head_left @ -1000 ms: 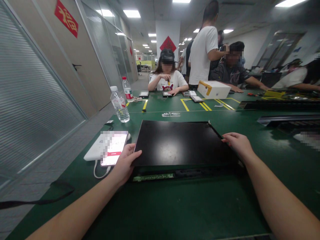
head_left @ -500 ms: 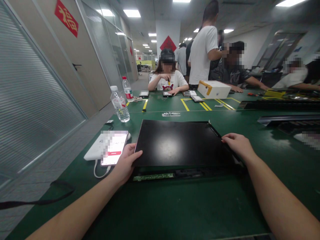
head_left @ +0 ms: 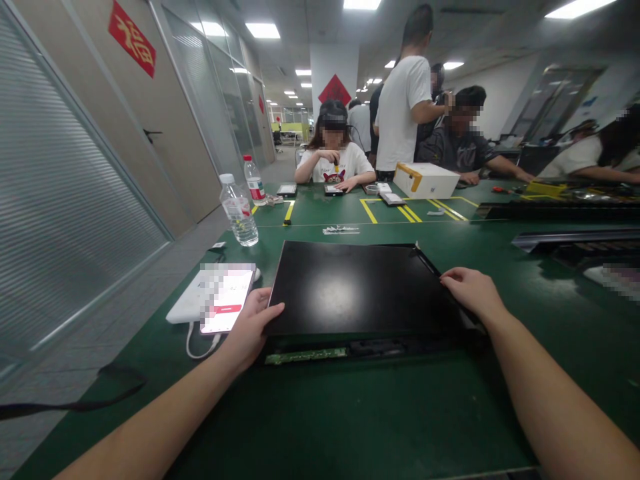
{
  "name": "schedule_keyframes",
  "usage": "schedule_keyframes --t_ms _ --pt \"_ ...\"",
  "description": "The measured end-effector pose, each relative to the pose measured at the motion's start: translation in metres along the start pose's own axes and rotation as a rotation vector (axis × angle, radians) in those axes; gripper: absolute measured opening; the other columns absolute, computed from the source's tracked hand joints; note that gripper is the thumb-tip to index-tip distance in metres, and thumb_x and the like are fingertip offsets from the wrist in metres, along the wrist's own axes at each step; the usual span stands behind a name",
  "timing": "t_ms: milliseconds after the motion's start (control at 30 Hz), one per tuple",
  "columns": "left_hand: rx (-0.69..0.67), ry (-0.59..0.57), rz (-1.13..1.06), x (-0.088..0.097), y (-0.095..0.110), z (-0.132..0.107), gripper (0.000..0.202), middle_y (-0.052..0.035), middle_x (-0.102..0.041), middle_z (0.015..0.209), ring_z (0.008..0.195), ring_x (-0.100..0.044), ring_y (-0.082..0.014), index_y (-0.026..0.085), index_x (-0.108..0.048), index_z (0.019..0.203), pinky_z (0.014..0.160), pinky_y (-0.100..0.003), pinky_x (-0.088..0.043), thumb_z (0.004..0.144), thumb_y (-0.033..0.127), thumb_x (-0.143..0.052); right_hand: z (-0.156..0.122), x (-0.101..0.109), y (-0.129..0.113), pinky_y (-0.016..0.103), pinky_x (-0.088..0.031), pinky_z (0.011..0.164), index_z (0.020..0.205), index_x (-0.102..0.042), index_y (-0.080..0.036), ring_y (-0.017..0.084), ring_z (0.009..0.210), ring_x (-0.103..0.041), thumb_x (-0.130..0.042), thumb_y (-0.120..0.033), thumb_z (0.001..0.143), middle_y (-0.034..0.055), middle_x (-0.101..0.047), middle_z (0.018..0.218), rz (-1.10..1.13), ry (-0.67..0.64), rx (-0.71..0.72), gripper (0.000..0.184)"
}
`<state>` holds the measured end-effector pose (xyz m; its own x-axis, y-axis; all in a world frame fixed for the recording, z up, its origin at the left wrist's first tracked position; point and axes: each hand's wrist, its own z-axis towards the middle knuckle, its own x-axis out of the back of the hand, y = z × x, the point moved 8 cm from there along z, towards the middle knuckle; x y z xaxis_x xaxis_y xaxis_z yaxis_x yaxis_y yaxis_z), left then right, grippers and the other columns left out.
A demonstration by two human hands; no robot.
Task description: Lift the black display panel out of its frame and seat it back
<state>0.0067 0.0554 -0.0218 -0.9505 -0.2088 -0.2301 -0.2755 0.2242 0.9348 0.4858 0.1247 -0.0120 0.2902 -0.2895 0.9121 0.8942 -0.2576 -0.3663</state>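
Note:
A flat black screen panel (head_left: 360, 290) lies in front of me, with a bright light reflected in its middle. My left hand (head_left: 253, 323) grips its left edge, thumb on top and fingers around the side. Under the panel is a black frame (head_left: 427, 257) whose right side and near edge show. A green circuit strip (head_left: 306, 356) is exposed along that near edge. My right hand (head_left: 473, 290) is closed at the right side, fingertips pinching the frame's rim beside the panel. Whether those fingertips also touch the panel is hard to tell.
Left of the panel are a lit phone (head_left: 227, 307) on a white device (head_left: 185, 300), a cable, and a water bottle (head_left: 240, 213). A co-worker sits opposite, handling a small device. A white box (head_left: 433, 180) and long black parts (head_left: 565, 211) lie farther right on the green table (head_left: 380, 420).
My view has shifted very slightly. Both hands keep their places on the panel and frame, with no clear movement of either.

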Motion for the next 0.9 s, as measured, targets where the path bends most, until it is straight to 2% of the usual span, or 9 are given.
schedule_keyframes --t_ms 167,267,400,500,667,900 --pt "0.016 -0.015 -0.025 -0.0004 -0.0020 0.0030 0.038 -0.0074 -0.079 0.097 0.083 -0.078 -0.0232 0.016 -0.058 0.116 0.062 -0.027 -0.060 0.080 0.007 -0.069 -0.0018 -0.0007 -0.0022 0.031 -0.045 0.065 0.088 -0.080 -0.025 0.025 0.082 -0.068 -0.055 -0.036 0.080 0.0064 -0.077 0.091 -0.024 -0.024 -0.008 0.028" --pt "0.015 -0.049 -0.044 -0.0008 -0.0042 0.0052 0.048 -0.0087 -0.079 0.101 0.087 -0.078 -0.0244 0.016 -0.057 0.124 0.064 -0.027 -0.061 0.080 0.007 -0.071 -0.0022 0.0008 -0.0024 0.031 -0.045 0.066 0.088 -0.080 -0.025 0.025 0.082 -0.068 -0.055 -0.036 0.080 0.0064 -0.077 0.092 -0.029 -0.021 -0.015 0.028" --pt "0.016 -0.085 -0.051 -0.0019 -0.0037 0.0049 0.071 -0.0087 -0.080 0.107 0.094 -0.078 -0.0266 0.021 -0.047 0.145 0.071 -0.031 -0.063 0.080 0.009 -0.072 -0.0023 0.0019 -0.0029 0.031 -0.046 0.067 0.086 -0.080 -0.025 0.024 0.079 -0.068 -0.056 -0.034 0.078 0.0064 -0.077 0.090 -0.015 -0.006 -0.003 0.027" --pt "0.036 -0.099 -0.045 -0.0028 -0.0033 0.0039 0.080 -0.0103 -0.078 0.116 0.102 -0.076 -0.0287 0.022 -0.041 0.153 0.082 -0.035 -0.063 0.080 0.010 -0.072 -0.0018 0.0012 -0.0026 0.031 -0.046 0.068 0.086 -0.080 -0.025 0.024 0.080 -0.068 -0.055 -0.034 0.078 0.0066 -0.077 0.090 -0.006 0.002 0.013 0.028" --pt "0.029 -0.109 -0.075 -0.0039 -0.0024 0.0053 0.087 -0.0128 -0.072 0.132 0.117 -0.070 -0.0307 0.021 -0.037 0.158 0.095 -0.037 -0.060 0.079 0.010 -0.073 0.0009 -0.0024 0.0017 0.031 -0.046 0.067 0.087 -0.080 -0.025 0.025 0.084 -0.069 -0.055 -0.035 0.080 0.0066 -0.077 0.091 -0.013 -0.017 0.007 0.028" --pt "0.050 -0.097 -0.061 -0.0066 0.0009 0.0016 0.087 -0.0133 -0.065 0.142 0.126 -0.065 -0.0302 0.020 -0.037 0.159 0.101 -0.036 -0.056 0.080 0.006 -0.071 0.0010 -0.0006 0.0018 0.029 -0.046 0.066 0.083 -0.080 -0.025 0.023 0.080 -0.068 -0.057 -0.033 0.079 0.0060 -0.077 0.085 0.019 0.007 0.016 0.025"
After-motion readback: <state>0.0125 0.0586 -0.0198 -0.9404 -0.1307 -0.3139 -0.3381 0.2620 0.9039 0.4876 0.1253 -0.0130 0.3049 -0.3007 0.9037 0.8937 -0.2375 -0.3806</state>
